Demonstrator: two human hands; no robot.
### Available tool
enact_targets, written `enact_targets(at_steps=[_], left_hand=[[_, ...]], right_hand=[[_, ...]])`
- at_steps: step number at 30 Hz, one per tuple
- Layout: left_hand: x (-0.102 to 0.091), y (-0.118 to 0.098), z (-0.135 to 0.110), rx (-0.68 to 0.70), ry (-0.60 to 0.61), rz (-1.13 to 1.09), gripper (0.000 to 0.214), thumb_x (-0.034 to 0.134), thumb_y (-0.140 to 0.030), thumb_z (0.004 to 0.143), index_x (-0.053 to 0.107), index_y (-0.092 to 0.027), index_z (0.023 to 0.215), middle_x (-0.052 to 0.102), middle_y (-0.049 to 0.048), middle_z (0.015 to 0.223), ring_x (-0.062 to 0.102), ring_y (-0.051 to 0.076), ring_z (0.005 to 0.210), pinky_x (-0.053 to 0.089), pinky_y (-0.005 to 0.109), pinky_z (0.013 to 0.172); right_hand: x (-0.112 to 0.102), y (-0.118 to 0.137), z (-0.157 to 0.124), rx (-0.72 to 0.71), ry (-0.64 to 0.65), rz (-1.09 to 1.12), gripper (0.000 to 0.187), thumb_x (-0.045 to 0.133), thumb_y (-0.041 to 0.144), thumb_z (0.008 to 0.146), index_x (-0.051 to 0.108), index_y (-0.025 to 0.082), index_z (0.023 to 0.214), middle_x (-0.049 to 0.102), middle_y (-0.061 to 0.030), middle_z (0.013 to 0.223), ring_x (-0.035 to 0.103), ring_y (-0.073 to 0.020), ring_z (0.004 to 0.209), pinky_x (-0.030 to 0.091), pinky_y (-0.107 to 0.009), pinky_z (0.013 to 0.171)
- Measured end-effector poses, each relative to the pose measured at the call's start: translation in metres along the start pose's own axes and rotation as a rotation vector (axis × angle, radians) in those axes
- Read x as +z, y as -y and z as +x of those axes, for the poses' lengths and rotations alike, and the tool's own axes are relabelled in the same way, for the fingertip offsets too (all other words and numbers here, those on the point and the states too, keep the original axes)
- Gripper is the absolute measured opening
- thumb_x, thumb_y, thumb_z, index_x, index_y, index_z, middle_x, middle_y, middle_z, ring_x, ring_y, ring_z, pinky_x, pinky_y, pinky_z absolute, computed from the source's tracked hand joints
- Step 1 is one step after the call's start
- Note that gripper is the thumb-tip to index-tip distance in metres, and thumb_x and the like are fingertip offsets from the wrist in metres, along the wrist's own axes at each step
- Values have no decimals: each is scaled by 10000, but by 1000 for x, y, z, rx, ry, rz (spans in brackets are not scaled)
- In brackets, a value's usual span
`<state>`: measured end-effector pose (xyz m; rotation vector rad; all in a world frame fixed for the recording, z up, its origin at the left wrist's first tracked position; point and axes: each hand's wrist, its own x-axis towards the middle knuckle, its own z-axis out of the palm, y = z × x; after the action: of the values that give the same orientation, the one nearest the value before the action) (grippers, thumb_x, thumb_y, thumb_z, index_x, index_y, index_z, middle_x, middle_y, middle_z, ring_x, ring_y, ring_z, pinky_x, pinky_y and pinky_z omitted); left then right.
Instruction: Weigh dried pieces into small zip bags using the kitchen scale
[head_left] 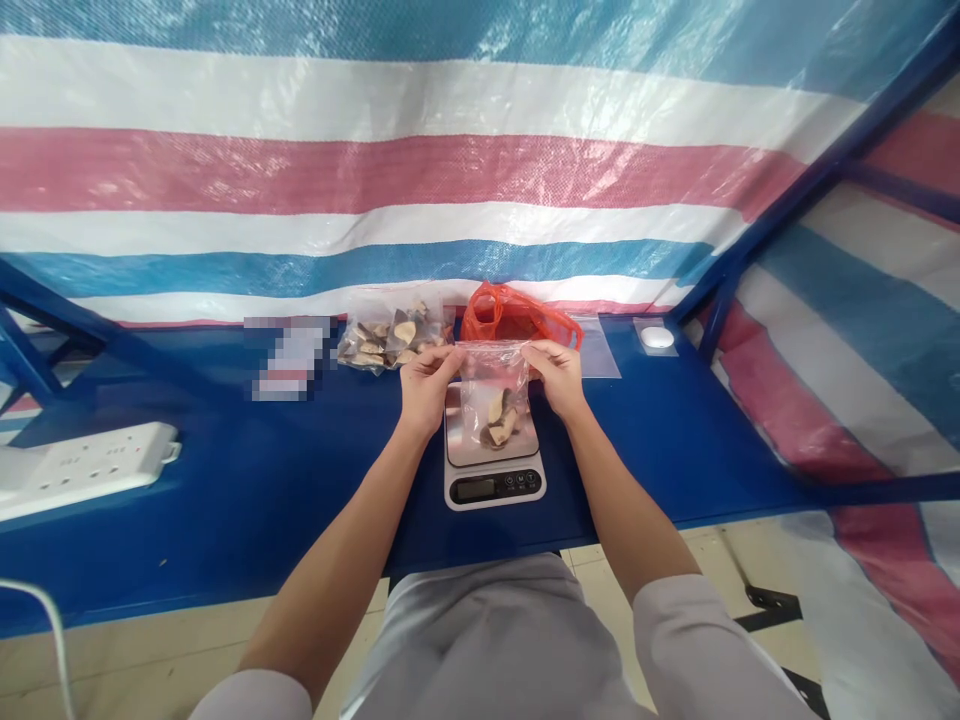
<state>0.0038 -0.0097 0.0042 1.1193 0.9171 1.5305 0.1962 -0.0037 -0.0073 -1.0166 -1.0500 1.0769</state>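
A small clear plastic bag (496, 392) with a few pale, brownish slices in it hangs over the steel top of a kitchen scale (493, 470). My left hand (424, 385) pinches the bag's top left corner. My right hand (556, 377) pinches the top right corner. Both hands are closed on the bag's upper edge, holding it upright above the scale. Whether the bag's bottom rests on the scale I cannot tell.
Behind the scale lie a clear bag of more slices (390, 335), an orange-red plastic bag (517, 315) and flat clear bags (596, 345). A white round object (657, 337) sits far right. A white power strip (82, 465) lies left on the blue table (247, 490).
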Motion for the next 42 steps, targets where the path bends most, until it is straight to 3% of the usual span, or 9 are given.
enact_targets(at_steps=[7,17,22,31,42], left_hand=[[-2,3,1,21,-36,17,220,828,-404,715,753,-197,725,688,3,671,625,131,626,526,275,661],[-5,3,-1,115,-60,64,192,832,-385,733,763,-206,728,693,0,664,615,129,613,526,278,647],[-5,6,1,90,-98,67,213,841,-400,706,771,-199,720,705,5,684,607,125,621,517,272,648],[-5,8,0,0,-42,19,260,888,-404,655,771,-179,709,698,-8,694,582,96,630,476,230,645],[-7,8,0,52,-34,44,194,869,-352,675,778,-192,734,744,10,721,644,120,661,515,241,669]], right_hand=[[1,0,-2,-40,17,-64,349,796,566,688,756,222,734,739,-14,698,644,-158,587,551,-293,550],[2,0,-4,-11,18,-31,335,825,543,650,751,219,693,724,-8,658,619,-145,549,539,-287,545],[4,-2,-4,-2,29,1,318,841,522,639,753,223,701,719,6,652,615,-134,539,533,-270,515],[6,2,-6,-49,-24,-30,251,838,457,633,776,223,700,723,12,642,617,-131,559,512,-258,528],[7,2,-8,-80,-46,-95,250,819,465,648,774,225,701,724,8,648,613,-139,553,509,-279,541]])
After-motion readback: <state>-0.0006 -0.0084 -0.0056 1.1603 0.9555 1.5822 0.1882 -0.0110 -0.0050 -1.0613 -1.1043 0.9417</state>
